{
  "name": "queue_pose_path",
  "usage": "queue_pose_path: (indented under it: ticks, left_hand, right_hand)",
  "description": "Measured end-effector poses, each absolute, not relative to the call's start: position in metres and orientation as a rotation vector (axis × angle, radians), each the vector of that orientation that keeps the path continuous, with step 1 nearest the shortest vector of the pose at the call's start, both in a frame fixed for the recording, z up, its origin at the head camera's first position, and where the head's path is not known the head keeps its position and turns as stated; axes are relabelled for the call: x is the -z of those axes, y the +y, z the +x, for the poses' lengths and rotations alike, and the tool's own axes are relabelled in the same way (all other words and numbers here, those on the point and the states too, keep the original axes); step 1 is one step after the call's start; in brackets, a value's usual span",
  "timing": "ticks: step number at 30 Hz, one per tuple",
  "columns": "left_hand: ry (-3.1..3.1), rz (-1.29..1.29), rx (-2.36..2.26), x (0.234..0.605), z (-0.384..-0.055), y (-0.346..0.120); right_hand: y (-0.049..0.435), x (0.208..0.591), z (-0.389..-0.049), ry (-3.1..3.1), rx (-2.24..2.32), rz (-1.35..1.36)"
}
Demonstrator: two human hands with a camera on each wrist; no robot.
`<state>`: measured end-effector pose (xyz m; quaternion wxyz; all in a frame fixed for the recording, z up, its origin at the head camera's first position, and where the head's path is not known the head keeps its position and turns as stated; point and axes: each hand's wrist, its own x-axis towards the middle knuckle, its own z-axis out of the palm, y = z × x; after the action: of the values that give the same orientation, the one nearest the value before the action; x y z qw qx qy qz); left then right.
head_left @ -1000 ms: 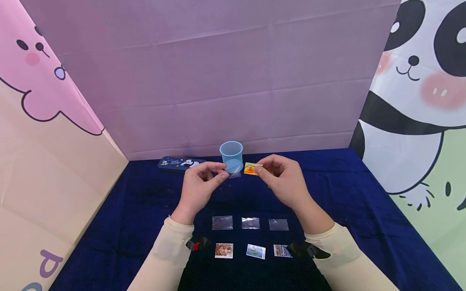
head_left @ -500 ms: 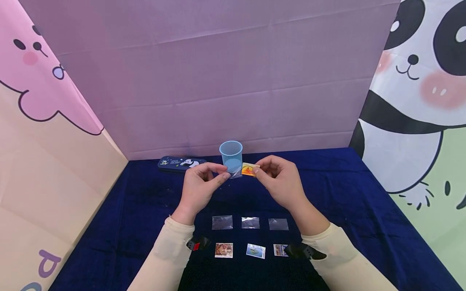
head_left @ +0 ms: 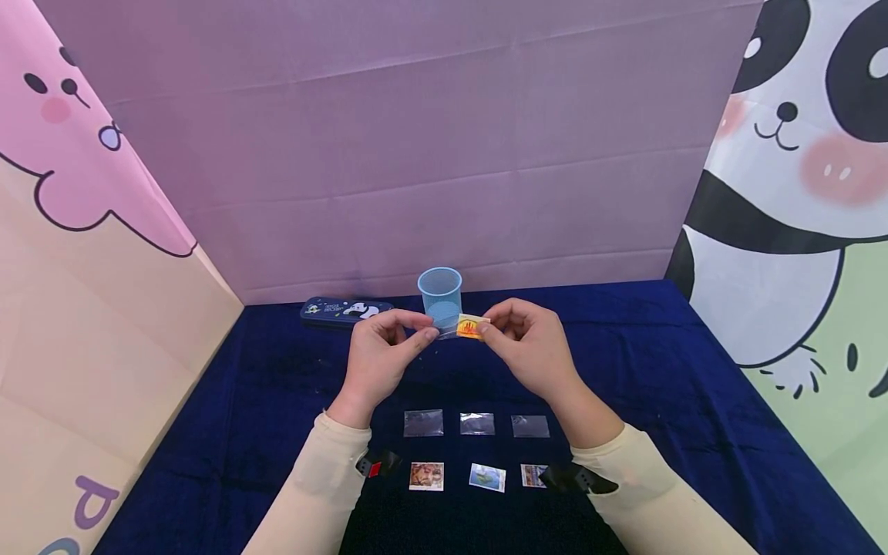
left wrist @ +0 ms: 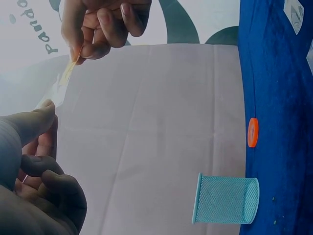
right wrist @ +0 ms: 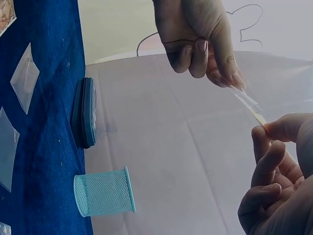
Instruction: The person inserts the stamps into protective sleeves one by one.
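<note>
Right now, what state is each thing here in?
Clear sleeve: pinched in the left grip
Yellow card: pinched in the right grip, edge at the sleeve; whether inside, unclear
Three other sleeves: lying flat, in a row
Three picture cards: lying flat, rightmost partly hidden
Blue mesh cup: upright
Panda-print case: closed, lying flat
Orange ring: lying on the cloth

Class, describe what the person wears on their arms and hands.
Both the left hand and right hand are ungloved. The left sleeve and right sleeve are long, plain and cream. At each cuff sits a small black device, the left one showing a red patch, the right one none visible.
</note>
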<state>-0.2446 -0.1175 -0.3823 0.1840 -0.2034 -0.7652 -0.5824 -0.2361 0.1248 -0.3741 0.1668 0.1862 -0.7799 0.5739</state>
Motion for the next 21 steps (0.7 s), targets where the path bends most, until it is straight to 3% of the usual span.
queue_pose_path:
  ticks: [21]
  left_hand:
    - [-2.162, -0.536, 1.664, 0.3812, -0.2442, -0.1179]
  right_hand:
    - [0.1247, 0.3727, -0.236, -2.244, -1.566, 0.57]
